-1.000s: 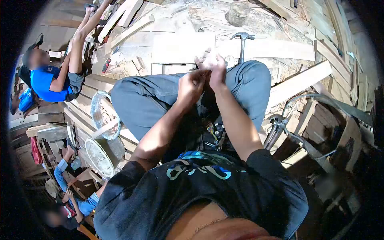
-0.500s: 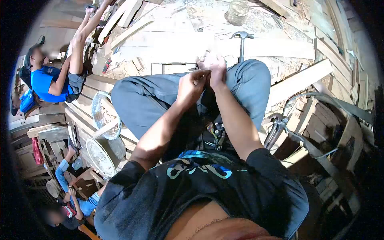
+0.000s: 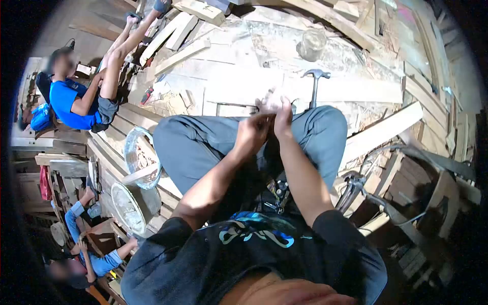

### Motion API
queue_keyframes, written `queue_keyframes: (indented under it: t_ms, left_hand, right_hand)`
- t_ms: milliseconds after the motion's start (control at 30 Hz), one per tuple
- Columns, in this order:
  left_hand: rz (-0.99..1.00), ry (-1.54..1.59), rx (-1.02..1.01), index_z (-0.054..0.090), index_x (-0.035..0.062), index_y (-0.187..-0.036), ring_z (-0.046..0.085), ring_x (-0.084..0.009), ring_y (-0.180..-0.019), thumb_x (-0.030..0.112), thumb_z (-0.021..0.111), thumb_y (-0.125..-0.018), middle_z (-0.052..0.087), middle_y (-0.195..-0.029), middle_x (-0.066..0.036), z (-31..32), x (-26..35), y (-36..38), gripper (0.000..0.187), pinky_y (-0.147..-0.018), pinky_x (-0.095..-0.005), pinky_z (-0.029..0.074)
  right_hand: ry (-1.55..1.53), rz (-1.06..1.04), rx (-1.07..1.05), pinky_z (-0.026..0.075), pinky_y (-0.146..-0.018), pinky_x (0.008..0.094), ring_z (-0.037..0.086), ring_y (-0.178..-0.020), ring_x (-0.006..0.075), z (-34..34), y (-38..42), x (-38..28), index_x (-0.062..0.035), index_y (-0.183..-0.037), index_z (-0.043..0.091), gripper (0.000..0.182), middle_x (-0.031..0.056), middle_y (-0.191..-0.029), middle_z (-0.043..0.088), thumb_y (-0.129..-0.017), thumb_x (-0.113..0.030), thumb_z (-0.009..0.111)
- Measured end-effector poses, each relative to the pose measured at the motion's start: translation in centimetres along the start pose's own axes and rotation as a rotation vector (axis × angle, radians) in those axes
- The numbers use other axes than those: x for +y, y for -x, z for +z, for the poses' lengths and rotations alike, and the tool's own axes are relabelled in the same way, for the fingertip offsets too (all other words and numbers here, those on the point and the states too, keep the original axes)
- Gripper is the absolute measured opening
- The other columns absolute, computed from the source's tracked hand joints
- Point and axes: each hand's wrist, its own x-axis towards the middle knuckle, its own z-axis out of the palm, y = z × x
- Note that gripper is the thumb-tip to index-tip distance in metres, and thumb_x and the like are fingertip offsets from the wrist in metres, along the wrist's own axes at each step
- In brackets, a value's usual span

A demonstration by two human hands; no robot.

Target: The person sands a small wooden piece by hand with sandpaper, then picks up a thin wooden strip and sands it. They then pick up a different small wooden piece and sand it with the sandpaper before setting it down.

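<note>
Above my crossed legs, my two hands meet. My left hand [image 3: 251,134] is closed, its fingertips pinched together against the base of my right hand; whatever they hold, if anything, is too small to make out. Palm up, my right hand [image 3: 278,116] has its fingers apart and washed out by bright light, with nothing visible in it. Just beyond my right knee, a claw hammer [image 3: 315,87] lies on a pale board [image 3: 356,90], its head pointing away from me.
Left are a person in blue [image 3: 71,104], a basket of wood scraps [image 3: 128,152] and a round bucket [image 3: 119,203]. Another person [image 3: 104,262] sits at lower left. A clear container [image 3: 311,46] stands ahead. At right are metal tools [image 3: 352,190] and a long plank [image 3: 389,129].
The view has shifted, so the surroundings appear lower and slightly to the right. My hands remain together, with the right fingers drawn a little closer.
</note>
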Motion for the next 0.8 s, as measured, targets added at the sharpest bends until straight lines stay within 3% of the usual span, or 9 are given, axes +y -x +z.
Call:
queue_keyframes:
  t_ms: [67,100,167,367,400,500,533,667,800]
  left_hand:
    - [0.039,-0.053,-0.041,0.070,0.0000,-0.114,0.068,-0.0123,-0.085,0.004,0.068,-0.089,0.074,-0.094,-0.017,-0.1,0.0,0.7,0.025,-0.078,-0.0295,0.055]
    - [-0.010,0.056,-0.059,0.070,0.0005,-0.115,0.066,-0.0113,-0.085,0.004,0.068,-0.089,0.074,-0.095,-0.016,-0.2,0.1,0.6,0.027,-0.079,-0.0293,0.054]
    - [0.026,0.214,-0.109,0.069,0.0009,-0.117,0.066,-0.0118,-0.091,0.005,0.068,-0.090,0.074,-0.100,-0.016,0.1,-2.8,-0.9,0.028,-0.082,-0.0295,0.053]
    - [0.008,-0.028,-0.076,0.068,0.0007,-0.118,0.068,-0.0151,-0.095,0.003,0.065,-0.091,0.073,-0.105,-0.015,0.2,-1.7,0.6,0.027,-0.084,-0.0301,0.053]
    - [0.087,-0.007,-0.032,0.068,0.0005,-0.117,0.069,-0.0166,-0.095,0.002,0.066,-0.091,0.073,-0.106,-0.016,0.3,-1.7,0.8,0.027,-0.084,-0.0311,0.053]
    - [0.162,0.011,-0.025,0.068,0.0002,-0.118,0.069,-0.0173,-0.095,0.002,0.065,-0.092,0.073,-0.107,-0.017,0.6,-1.9,1.0,0.026,-0.084,-0.0315,0.053]
    - [0.216,0.007,-0.004,0.068,-0.0007,-0.116,0.069,-0.0174,-0.093,0.000,0.064,-0.091,0.073,-0.105,-0.017,0.8,-2.2,0.9,0.025,-0.083,-0.0313,0.053]
    - [0.209,-0.055,-0.003,0.067,-0.0021,-0.113,0.068,-0.0167,-0.089,-0.005,0.061,-0.087,0.072,-0.096,-0.018,1.0,-2.1,-0.2,0.027,-0.079,-0.0324,0.053]
    - [0.205,-0.013,0.012,0.067,-0.0027,-0.111,0.063,-0.0134,-0.080,-0.006,0.062,-0.081,0.069,-0.085,-0.014,1.0,-3.6,-0.3,0.031,-0.073,-0.0312,0.050]
  right_hand:
    - [-0.008,0.027,0.101,0.057,-0.088,0.0453,0.061,-0.080,0.0237,0.0,-0.1,-0.1,0.0009,-0.130,0.048,0.048,0.0140,-0.096,0.060,-0.101,-0.034,0.033]
    - [0.150,-0.052,0.004,0.055,-0.093,0.0478,0.061,-0.081,0.0235,-3.5,-2.4,1.2,0.0020,-0.130,0.048,0.048,0.0143,-0.096,0.061,-0.101,-0.034,0.035]
    - [0.046,-0.096,-0.070,0.054,-0.096,0.0499,0.061,-0.083,0.0237,-0.3,0.2,-0.4,0.0028,-0.130,0.048,0.048,0.0144,-0.097,0.061,-0.101,-0.034,0.036]
    - [0.079,-0.081,-0.051,0.054,-0.095,0.0517,0.064,-0.085,0.0256,-1.8,0.0,0.6,0.0006,-0.133,0.048,0.049,0.0148,-0.100,0.062,-0.101,-0.034,0.037]
    - [-0.023,-0.030,0.024,0.056,-0.090,0.0501,0.064,-0.083,0.0254,-1.4,0.2,0.6,-0.0008,-0.134,0.049,0.049,0.0143,-0.103,0.063,-0.101,-0.035,0.037]
    - [0.084,-0.059,0.054,0.056,-0.086,0.0475,0.064,-0.083,0.0245,-1.1,0.7,0.0,-0.0013,-0.134,0.050,0.049,0.0136,-0.102,0.064,-0.101,-0.035,0.036]
    - [0.016,-0.055,0.067,0.056,-0.084,0.0464,0.063,-0.082,0.0242,-0.8,1.0,0.0,-0.0016,-0.134,0.050,0.049,0.0133,-0.099,0.064,-0.101,-0.035,0.035]
    - [-0.110,-0.058,-0.046,0.053,-0.094,0.0507,0.061,-0.079,0.0241,-0.7,0.7,0.0,-0.0022,-0.132,0.050,0.047,0.0121,-0.097,0.062,-0.102,-0.035,0.035]
    - [-0.051,-0.042,0.018,0.050,-0.099,0.0543,0.060,-0.088,0.0239,-0.1,1.1,-0.1,-0.0030,-0.129,0.050,0.043,0.0121,-0.101,0.059,-0.103,-0.033,0.034]
